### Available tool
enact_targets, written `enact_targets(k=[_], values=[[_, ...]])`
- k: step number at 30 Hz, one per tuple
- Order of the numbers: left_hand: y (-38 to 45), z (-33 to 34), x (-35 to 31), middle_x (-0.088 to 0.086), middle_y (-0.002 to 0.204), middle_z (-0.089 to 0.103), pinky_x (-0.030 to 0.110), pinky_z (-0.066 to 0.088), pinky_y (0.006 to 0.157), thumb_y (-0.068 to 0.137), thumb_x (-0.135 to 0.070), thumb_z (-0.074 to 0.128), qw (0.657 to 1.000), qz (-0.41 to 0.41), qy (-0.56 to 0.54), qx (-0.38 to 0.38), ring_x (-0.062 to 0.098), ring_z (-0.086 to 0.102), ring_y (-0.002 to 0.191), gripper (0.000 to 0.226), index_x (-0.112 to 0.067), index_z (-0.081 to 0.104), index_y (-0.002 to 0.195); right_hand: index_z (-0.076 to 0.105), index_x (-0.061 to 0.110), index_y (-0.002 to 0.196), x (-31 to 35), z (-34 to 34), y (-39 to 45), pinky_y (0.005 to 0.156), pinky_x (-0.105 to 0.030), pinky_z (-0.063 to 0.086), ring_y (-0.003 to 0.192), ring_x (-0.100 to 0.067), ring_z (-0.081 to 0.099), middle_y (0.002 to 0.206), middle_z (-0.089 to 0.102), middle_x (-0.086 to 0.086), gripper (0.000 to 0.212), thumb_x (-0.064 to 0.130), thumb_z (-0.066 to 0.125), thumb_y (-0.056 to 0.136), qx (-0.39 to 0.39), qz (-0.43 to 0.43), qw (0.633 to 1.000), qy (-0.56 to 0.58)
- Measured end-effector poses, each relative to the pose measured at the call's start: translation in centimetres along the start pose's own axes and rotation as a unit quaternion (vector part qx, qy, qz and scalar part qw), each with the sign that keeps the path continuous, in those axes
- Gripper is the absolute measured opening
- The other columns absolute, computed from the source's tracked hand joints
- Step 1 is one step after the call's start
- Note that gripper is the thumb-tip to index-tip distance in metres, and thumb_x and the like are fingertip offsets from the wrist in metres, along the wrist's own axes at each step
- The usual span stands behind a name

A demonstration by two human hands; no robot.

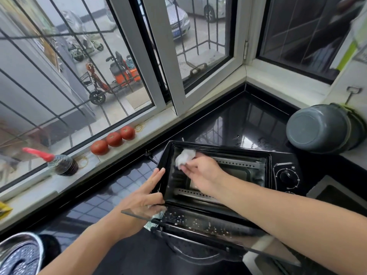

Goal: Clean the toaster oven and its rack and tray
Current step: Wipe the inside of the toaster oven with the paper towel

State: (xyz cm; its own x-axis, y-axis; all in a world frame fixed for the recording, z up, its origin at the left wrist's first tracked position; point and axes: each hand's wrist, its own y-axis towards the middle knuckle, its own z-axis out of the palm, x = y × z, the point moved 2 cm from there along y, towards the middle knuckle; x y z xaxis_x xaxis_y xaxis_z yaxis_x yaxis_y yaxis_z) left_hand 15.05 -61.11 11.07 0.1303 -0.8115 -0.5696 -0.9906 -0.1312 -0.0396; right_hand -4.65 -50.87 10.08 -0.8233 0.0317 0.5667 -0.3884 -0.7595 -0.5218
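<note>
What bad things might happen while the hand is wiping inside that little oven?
The glass door hangs open toward the person under the right arm; leaning on it might tip the toaster oven forward. The right hand, holding a white wad, works close to the perforated metal guards, which might scrape knuckles. Only the left hand steadies the oven's side, so hard wiping might slide it on the glossy counter.

The right hand (pixel 200 171) covers the middle of the toaster oven (pixel 218 175) cavity, so the back wall there cannot be seen. The crumpled white wipe (pixel 184 158) is blurred, and its material is unclear. The glass door (pixel 198 221) runs out under the right forearm toward the lower right. A metal strainer (pixel 19 255) is cut off at the lower left corner. Dial (pixel 288 177) markings are too small to read.
</note>
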Motion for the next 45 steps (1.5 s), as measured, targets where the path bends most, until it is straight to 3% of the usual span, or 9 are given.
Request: enact_targets(k=[6, 10, 14, 19, 26, 31, 39, 41, 45], values=[[0.2, 0.4, 0.9, 0.026, 0.167, 0.011, 0.027, 0.025, 0.124, 0.107, -0.039, 0.049, 0.998, 0.043, 0.038, -0.008, 0.022, -0.002, 0.158, 0.045, -0.003, 0.059, 0.082, 0.041, 0.028, 0.149, -2.4, 1.6, -0.3, 0.095, -0.025, 0.045, 0.13, -0.016, 0.05, 0.147, 0.042, 0.012, 0.077, -0.014, 0.044, 0.085, 0.059, -0.057, 0.948, -0.307], [0.3, 0.7, 1.8, -0.012, 0.173, 0.005, 0.048, 0.037, 0.119, 0.099, -0.053, 0.051, 1.0, -0.005, -0.002, -0.016, 0.029, 0.016, 0.158, 0.052, -0.012, 0.054, 0.132, 0.019, 0.023, 0.157, -1.5, 2.3, 1.3, 0.106, -0.014, 0.011, 0.149, -0.019, 0.013, 0.163, -0.003, 0.002, 0.075, 0.0, 0.046, 0.091, 0.008, -0.051, 0.867, -0.496], [1.3, 0.4, 1.2, 0.029, 0.163, 0.022, 0.017, 0.016, 0.123, 0.1, -0.037, 0.059, 0.998, 0.035, 0.054, -0.001, 0.037, 0.009, 0.155, 0.043, -0.003, 0.056, 0.074, 0.034, 0.021, 0.15, -1.7, 3.6, 1.3, 0.116, -0.036, 0.032, 0.137, -0.025, 0.035, 0.158, 0.019, -0.006, 0.07, 0.004, 0.049, 0.084, -0.016, -0.065, 0.878, -0.474], [0.7, 0.4, 1.1, 0.017, 0.169, 0.016, 0.04, 0.032, 0.12, 0.106, -0.052, 0.047, 0.997, 0.044, 0.055, -0.016, 0.024, 0.003, 0.159, 0.053, -0.009, 0.051, 0.075, 0.012, 0.023, 0.158, -2.2, 2.1, 1.7, 0.122, -0.033, 0.015, 0.151, -0.02, 0.01, 0.164, -0.007, 0.002, 0.084, -0.002, 0.047, 0.086, -0.005, -0.098, 0.829, -0.551], [0.6, 0.2, 0.5, 0.01, 0.172, 0.013, 0.041, 0.035, 0.12, 0.107, -0.057, 0.037, 0.996, 0.042, 0.073, -0.017, 0.022, 0.003, 0.159, 0.054, -0.013, 0.055, 0.081, 0.015, 0.001, 0.152, -2.4, 0.9, 2.0, 0.102, -0.044, 0.044, 0.131, -0.037, 0.038, 0.147, 0.022, -0.019, 0.095, 0.022, 0.07, 0.078, -0.061, -0.187, 0.517, -0.833], [1.4, 0.3, 0.8, 0.017, 0.168, 0.015, 0.046, 0.02, 0.123, 0.101, -0.068, 0.035, 0.999, 0.02, 0.027, -0.024, 0.012, -0.011, 0.156, 0.068, -0.007, 0.057, 0.079, 0.042, -0.002, 0.141, -0.1, 0.5, 1.5, 0.077, -0.04, 0.052, 0.109, -0.039, 0.057, 0.139, 0.035, -0.023, 0.058, 0.015, 0.057, 0.087, -0.076, -0.178, 0.332, -0.923], [2.2, 0.9, 1.7, 0.015, 0.138, 0.044, 0.023, 0.013, 0.123, 0.105, -0.027, 0.056, 0.984, 0.124, 0.075, -0.105, 0.005, -0.012, 0.156, 0.027, -0.033, 0.041, 0.083, 0.016, -0.009, 0.148, 3.1, -4.6, -1.7, 0.08, -0.041, 0.051, 0.113, -0.035, 0.061, 0.13, 0.056, -0.018, 0.067, 0.001, 0.045, 0.088, -0.152, -0.11, 0.328, -0.926], [2.5, 0.6, 1.2, 0.017, 0.126, 0.04, 0.014, -0.003, 0.121, 0.11, -0.038, 0.039, 0.98, 0.142, 0.074, -0.122, 0.009, -0.011, 0.157, 0.026, -0.032, 0.041, 0.085, 0.023, -0.009, 0.145, 3.8, -5.6, -2.7, 0.082, -0.041, 0.051, 0.115, -0.035, 0.06, 0.129, 0.057, -0.019, 0.061, -0.001, 0.043, 0.088, -0.16, -0.066, 0.331, -0.928], [1.5, 0.7, 0.6, 0.015, 0.133, 0.044, 0.022, 0.012, 0.124, 0.099, -0.015, 0.063, 0.981, 0.136, 0.093, -0.097, 0.008, -0.011, 0.157, 0.03, -0.031, 0.042, 0.084, 0.052, -0.003, 0.128, 5.5, -6.6, -4.6, 0.093, -0.038, 0.053, 0.117, -0.033, 0.058, 0.126, 0.06, -0.016, 0.043, 0.0, 0.046, 0.085, -0.184, 0.006, 0.374, -0.909]])
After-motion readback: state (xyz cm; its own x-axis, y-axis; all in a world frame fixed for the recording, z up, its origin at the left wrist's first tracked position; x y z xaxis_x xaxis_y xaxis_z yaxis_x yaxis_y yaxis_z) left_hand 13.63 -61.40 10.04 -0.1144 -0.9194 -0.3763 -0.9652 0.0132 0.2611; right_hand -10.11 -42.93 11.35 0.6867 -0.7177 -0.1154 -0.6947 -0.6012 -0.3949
